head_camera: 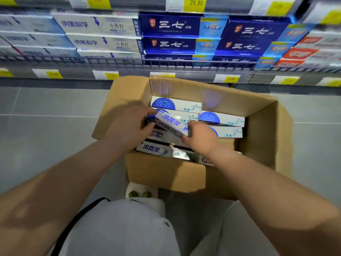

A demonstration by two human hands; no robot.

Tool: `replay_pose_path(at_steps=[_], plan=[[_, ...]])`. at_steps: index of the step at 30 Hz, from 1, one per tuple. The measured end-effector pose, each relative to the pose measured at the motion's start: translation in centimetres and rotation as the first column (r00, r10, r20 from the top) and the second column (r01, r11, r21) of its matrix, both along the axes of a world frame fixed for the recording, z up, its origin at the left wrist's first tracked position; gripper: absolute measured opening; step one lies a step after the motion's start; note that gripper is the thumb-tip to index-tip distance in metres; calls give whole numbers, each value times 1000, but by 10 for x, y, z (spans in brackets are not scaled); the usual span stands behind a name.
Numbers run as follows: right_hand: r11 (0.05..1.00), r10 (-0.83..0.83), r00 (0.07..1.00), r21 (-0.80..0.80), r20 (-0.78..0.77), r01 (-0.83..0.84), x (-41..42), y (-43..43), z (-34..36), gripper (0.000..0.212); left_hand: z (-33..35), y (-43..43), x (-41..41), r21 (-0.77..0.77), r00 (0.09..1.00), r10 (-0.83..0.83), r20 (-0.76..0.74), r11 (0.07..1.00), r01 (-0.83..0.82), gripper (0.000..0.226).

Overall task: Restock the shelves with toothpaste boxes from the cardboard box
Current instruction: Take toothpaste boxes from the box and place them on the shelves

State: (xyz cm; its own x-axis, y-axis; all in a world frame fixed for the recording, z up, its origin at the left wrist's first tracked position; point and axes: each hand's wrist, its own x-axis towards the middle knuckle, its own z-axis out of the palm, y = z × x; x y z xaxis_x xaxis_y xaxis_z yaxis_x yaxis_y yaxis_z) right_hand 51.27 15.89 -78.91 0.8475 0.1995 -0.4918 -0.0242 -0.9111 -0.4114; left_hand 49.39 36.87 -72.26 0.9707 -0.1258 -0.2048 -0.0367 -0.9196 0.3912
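White toothpaste box (171,124) — gripped by both hands' fingers (150,125) — over cardboard box (166,174).

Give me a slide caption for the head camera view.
Both hands lift a toothpaste box from the open cardboard box.

The cardboard box (166,174) sits on the floor (46,130) before the shelf (166,63) – toothpaste boxes (221,120) lie inside, one (171,124) held above them between left hand (127,130) and right hand (201,137)
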Motion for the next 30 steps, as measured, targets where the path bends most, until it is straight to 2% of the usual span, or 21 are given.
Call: replay_pose_path(at_steps=[2, 4, 6, 10, 12, 15, 18, 21, 26, 28, 30], plan=[[995, -99, 994, 19, 43, 98, -3, -23, 16, 18, -10, -17, 10, -84, 989, -50, -139, 996, 39, 33], [987, -160, 985, 27, 72, 158, -8, -43, 25, 15, -30, -31, 20, -147, 932, -142, -334, 984, 98, 44], [981, -194, 976, 31, 96, 192, -14, -57, 27, 15, -54, -39, 27, -92, 844, -240, -479, 970, 224, 55], [971, -240, 961, 58, 137, 234, -20, -68, 21, 30, -96, -45, 35, -5, 728, -324, -604, 915, 403, 69], [963, -266, 952, 89, 150, 255, -20, -68, 17, 32, -110, -45, 37, 29, 703, -359, -614, 880, 474, 69], [945, -316, 935, 142, 163, 295, -21, -71, 10, 24, -120, -44, 39, 44, 691, -397, -604, 849, 527, 64], [931, -353, 919, 161, 177, 327, -23, -74, 4, 22, -124, -44, 40, 54, 727, -398, -559, 858, 511, 66], [921, -376, 910, 174, 175, 348, -24, -76, 1, 27, -127, -46, 41, 77, 779, -358, -515, 886, 457, 69], [909, -404, 900, 186, 163, 374, -28, -80, -3, 37, -130, -49, 40, 102, 793, -316, -521, 899, 425, 61], [892, -438, 885, 200, 157, 406, -28, -81, -2, 35, -123, -48, 42, 55, 816, -285, -503, 931, 360, 58], [858, -493, 858, 245, 143, 452, -25, -82, 2, 30, -105, -48, 47, -57, 835, -231, -500, 970, 234, 50]])
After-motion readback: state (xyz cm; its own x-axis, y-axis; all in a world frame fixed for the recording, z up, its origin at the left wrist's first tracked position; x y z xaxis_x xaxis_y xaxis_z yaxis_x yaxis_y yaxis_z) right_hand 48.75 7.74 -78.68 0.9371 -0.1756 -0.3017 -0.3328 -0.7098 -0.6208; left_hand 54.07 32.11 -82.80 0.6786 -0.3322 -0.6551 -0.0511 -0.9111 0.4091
